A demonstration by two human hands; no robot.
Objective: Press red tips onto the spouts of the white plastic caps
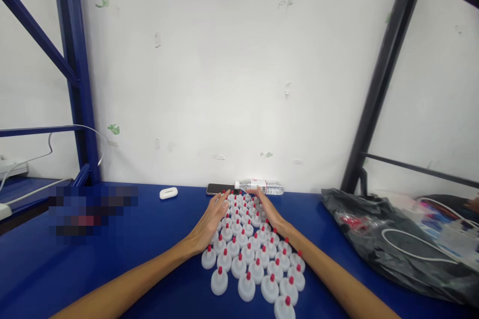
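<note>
Several small white squeeze bottles (256,270) with red tips stand upright, packed close together on the blue tabletop (164,279). Along the left side of the group lies my left hand (209,222), fingers stretched forward and touching the outer bottles. My right hand (268,209) flanks the far right side, its fingers extended and bent inward round the back. Both hands are open and grip no single bottle. The forearms partly cover the bottles at the edges. Nearest to me, a few bottles stand a little apart from the rest.
Behind the bottles lie a dark phone (219,189) and a clear water bottle (267,187) on its side. A white case (168,193) sits to the left. On the right is a black plastic bag (396,254) with a white cable. Blue metal posts (77,70) frame the wall.
</note>
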